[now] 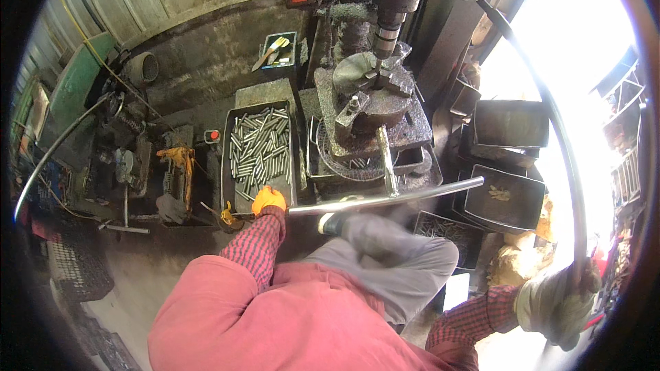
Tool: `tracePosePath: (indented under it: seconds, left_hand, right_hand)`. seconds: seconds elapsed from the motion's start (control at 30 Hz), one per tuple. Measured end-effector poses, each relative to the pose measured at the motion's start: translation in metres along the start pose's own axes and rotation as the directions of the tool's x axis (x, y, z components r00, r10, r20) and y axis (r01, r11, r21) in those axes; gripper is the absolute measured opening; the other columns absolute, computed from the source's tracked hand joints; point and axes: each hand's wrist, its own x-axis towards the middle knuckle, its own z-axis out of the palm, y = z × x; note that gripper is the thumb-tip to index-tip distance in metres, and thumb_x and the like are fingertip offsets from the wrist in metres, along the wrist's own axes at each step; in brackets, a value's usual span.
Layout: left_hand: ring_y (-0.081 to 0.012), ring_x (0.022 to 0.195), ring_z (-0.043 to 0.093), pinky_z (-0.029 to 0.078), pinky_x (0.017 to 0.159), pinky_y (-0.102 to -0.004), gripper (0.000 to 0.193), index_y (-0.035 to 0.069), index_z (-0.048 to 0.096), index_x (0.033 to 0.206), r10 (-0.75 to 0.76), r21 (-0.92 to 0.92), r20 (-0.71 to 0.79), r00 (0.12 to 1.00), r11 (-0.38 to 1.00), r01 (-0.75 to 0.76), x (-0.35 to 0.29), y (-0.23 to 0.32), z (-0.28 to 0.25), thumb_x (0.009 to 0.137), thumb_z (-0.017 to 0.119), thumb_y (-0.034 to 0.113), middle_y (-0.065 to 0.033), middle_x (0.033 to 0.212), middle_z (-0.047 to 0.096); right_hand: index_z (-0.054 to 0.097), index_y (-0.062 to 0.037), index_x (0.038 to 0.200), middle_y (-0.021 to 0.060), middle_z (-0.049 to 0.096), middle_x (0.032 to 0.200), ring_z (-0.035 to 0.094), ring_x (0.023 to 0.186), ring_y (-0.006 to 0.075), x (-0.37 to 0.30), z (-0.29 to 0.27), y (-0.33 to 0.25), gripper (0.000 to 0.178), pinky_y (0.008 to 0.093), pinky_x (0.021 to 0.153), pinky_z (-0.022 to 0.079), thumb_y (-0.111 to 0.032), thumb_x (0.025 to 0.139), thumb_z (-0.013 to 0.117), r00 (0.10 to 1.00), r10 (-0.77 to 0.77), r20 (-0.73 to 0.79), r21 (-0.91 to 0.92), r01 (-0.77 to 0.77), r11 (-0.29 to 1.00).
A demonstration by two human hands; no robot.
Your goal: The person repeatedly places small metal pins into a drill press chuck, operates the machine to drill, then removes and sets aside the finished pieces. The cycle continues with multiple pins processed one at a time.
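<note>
My left hand (269, 200), in an orange glove, is curled closed at the near end of a dark tray (293, 165) full of short metal pins (259, 144). What its fingers hold is hidden. A long shiny metal bar (426, 192) runs rightward from beside my left wrist, meeting a rod (386, 154) from the drill press chuck fixture (375, 103). Far to the right, my right hand (560, 306), in a pale work glove, is closed round the lower end of a long lever (560, 137). Above the fixture, the drill head (388, 34) points down into it.
Metal bins (510, 124) stand right of the press, with another tray of small parts (450, 230) near my knee. A brush (271, 53) lies in a small box behind the pin tray. At left is a second machine (127, 158) with an orange rag (180, 165).
</note>
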Motion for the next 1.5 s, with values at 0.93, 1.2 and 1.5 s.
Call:
tracePosePath:
  seconds: [0.93, 1.2, 1.5]
  left_hand:
    - [-0.0343, 0.115, 0.071, 0.056, 0.097, -0.0476, 0.038, 0.012, 0.073, 0.124, 0.019, -0.063, 0.006, 1.000, 0.998, -0.018, -0.001, -0.001, -0.003, 0.100, 0.053, 0.031, -0.0156, 0.122, 0.075]
    - [-0.0340, 0.116, 0.070, 0.054, 0.100, -0.0469, 0.038, 0.013, 0.073, 0.125, 0.017, -0.071, 0.008, 1.000, 0.997, -0.017, 0.001, -0.003, 0.002, 0.100, 0.053, 0.031, -0.0140, 0.125, 0.074]
    - [-0.0346, 0.115, 0.071, 0.055, 0.098, -0.0472, 0.037, 0.013, 0.074, 0.125, 0.029, -0.061, 0.010, 1.000, 0.998, -0.029, -0.001, -0.002, -0.001, 0.099, 0.054, 0.031, -0.0143, 0.123, 0.075]
  right_hand:
    - [0.059, 0.0008, 0.103, 0.0061, 0.058, 0.097, 0.058, 0.100, 0.0150, 0.026, 0.030, -0.006, 0.043, 0.0364, 0.110, 0.039, -0.041, 0.106, 0.048, 0.936, 0.089, 0.341, -0.918, 0.312, 0.244]
    - [0.064, -0.0013, 0.111, 0.0056, 0.065, 0.105, 0.063, 0.097, 0.0146, 0.012, 0.078, -0.001, 0.044, 0.0252, 0.089, 0.050, -0.043, 0.108, 0.048, 0.966, 0.013, 0.259, -0.858, 0.236, -0.457]
    - [0.068, -0.0041, 0.106, 0.0088, 0.070, 0.101, 0.066, 0.099, 0.0174, 0.014, 0.087, 0.009, 0.040, 0.0368, 0.100, 0.044, -0.040, 0.108, 0.051, 0.857, -0.065, 0.511, -0.693, 0.366, -0.621]
